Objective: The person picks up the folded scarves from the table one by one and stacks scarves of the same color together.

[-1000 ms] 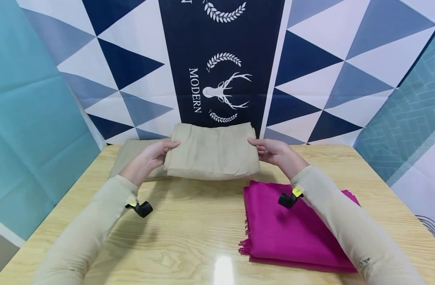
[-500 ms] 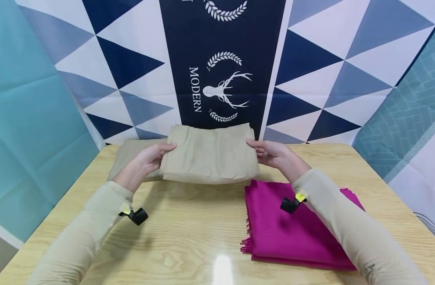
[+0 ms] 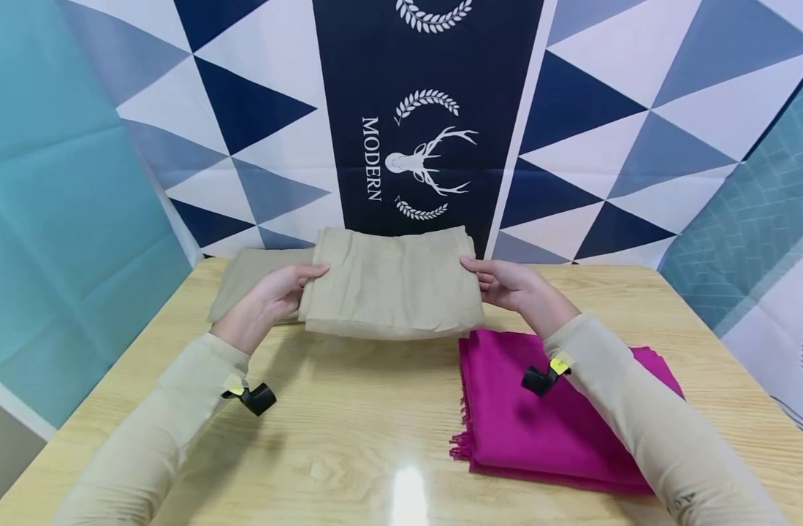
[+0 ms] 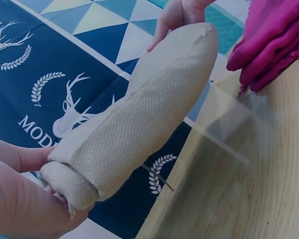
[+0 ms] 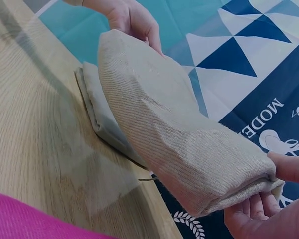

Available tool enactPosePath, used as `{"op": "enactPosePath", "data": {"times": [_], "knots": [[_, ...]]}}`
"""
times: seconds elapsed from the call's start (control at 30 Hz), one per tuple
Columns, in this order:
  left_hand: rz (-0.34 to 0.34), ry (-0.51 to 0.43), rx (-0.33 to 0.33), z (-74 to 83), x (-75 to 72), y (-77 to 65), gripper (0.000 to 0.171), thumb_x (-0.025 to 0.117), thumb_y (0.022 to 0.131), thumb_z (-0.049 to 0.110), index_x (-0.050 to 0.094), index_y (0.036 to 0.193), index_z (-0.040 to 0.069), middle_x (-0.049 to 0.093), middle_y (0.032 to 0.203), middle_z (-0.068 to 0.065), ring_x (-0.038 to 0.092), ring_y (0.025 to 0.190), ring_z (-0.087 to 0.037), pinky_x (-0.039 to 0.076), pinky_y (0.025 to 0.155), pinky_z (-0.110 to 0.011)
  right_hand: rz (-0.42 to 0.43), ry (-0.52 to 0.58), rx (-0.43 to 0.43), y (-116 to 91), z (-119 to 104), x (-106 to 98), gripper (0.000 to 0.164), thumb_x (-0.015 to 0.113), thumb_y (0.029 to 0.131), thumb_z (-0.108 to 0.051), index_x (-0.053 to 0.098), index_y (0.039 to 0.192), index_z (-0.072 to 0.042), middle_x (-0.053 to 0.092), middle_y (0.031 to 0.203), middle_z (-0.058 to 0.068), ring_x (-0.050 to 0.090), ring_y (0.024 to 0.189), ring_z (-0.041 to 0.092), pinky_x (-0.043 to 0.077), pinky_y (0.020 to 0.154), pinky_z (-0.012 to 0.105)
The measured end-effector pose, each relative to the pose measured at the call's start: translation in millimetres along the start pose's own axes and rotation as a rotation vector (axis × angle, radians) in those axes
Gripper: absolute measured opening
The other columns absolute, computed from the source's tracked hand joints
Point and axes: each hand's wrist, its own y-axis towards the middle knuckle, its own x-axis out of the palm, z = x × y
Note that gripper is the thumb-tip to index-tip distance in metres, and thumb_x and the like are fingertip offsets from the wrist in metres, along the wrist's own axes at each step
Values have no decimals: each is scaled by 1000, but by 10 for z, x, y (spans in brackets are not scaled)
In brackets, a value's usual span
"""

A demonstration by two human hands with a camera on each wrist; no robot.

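A folded beige cloth [image 3: 394, 285] is held up above the far part of the table, lifted off the wood. My left hand [image 3: 276, 296] grips its left edge, thumb on top and fingers beneath. At the opposite edge, my right hand [image 3: 513, 288] pinches it the same way; the right wrist view shows that right hand [image 5: 269, 204] with fingers curled under the folded layers. The cloth [image 4: 124, 124] sags slightly between the hands, and a loose thread hangs below it. Behind my left hand lies a second folded beige cloth [image 3: 250, 272], partly hidden.
A folded magenta scarf [image 3: 546, 416] with fringe along its left side lies at the right of the wooden table [image 3: 348, 424], under my right forearm. A patterned curtain [image 3: 263, 95] hangs directly behind the table's back edge. Teal fabric [image 3: 59, 204] covers the left side.
The held beige cloth has come down and nearer very slightly, with both hands keeping their grip. The head view has shifted a little. The magenta scarf still lies on the table.
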Motion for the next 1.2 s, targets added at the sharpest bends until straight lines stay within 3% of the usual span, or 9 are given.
{"op": "enactPosePath", "data": {"times": [0.33, 0.73, 1.0, 1.13, 1.2], "knots": [[4, 5, -1, 29, -42, -105, 8, 45, 103, 13, 45, 111, 13, 63, 88, 4, 65, 79, -5, 56, 73, -20, -11, 15, 12, -60, 1, 95, 23, 57, 98, -18, 43, 114, -11, 69, 83, -3, 64, 82, 6, 54, 76, 20], [9, 18, 11, -44, -109, -166, 10, 46, 103, 14, 46, 113, 13, 64, 85, 6, 65, 79, -5, 55, 73, -21, -29, 2, 4, -60, 59, 110, 28, 62, 96, -18, 44, 116, -10, 70, 86, -3, 64, 84, 6, 55, 78, 20], [20, 24, 16, -44, -181, -205, 10, 47, 102, 14, 47, 112, 13, 64, 86, 6, 64, 80, -5, 55, 74, -21, -157, -23, -49, 14, 99, 63, 51, 88, 73, -25, 53, 108, -12, 71, 90, -5, 65, 89, 5, 55, 84, 21], [33, 27, 6, -64, -233, -251, 13, 49, 102, 16, 46, 114, 13, 62, 89, 4, 64, 81, -5, 55, 74, -21, -115, -24, -38, -24, 119, 178, 45, 81, 81, -21, 50, 112, -11, 70, 90, -5, 65, 88, 5, 55, 83, 21], [33, 34, 8, -79, -262, -269, 14, 49, 102, 17, 46, 115, 12, 61, 90, 4, 64, 82, -5, 55, 75, -21, -92, -18, -30, -43, 126, 238, 34, 72, 89, -18, 49, 113, -10, 70, 89, -4, 65, 87, 5, 55, 81, 21]]}}
